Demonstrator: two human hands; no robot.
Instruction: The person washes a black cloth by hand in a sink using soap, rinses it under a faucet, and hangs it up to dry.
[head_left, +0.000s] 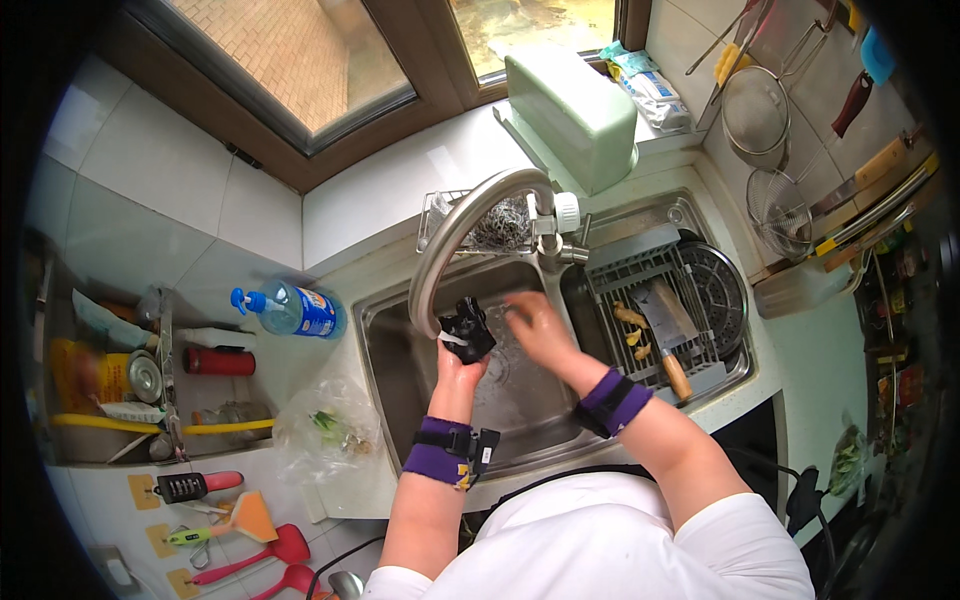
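Note:
My left hand (457, 367) holds a wet, shiny black object (468, 331), perhaps a piece of plastic or cloth, under the stream from the curved metal faucet (450, 247). Water runs onto it above the left basin of the stainless steel sink (405, 405). To its right, my right hand (536, 322) is raised over the same basin, fingers apart and slightly blurred, touching nothing visible. A cleaver with a wooden handle (666, 315) lies on the grey drain rack (701, 375) over the right basin, beside several pieces that look like ginger (634, 319).
A blue pump bottle (307, 311) and a clear plastic bag with green scraps (326, 427) stand left of the sink. Behind the faucet are a wire rack with steel wool (499, 223) and a pale green container (574, 112). Strainers (756, 112) hang at right.

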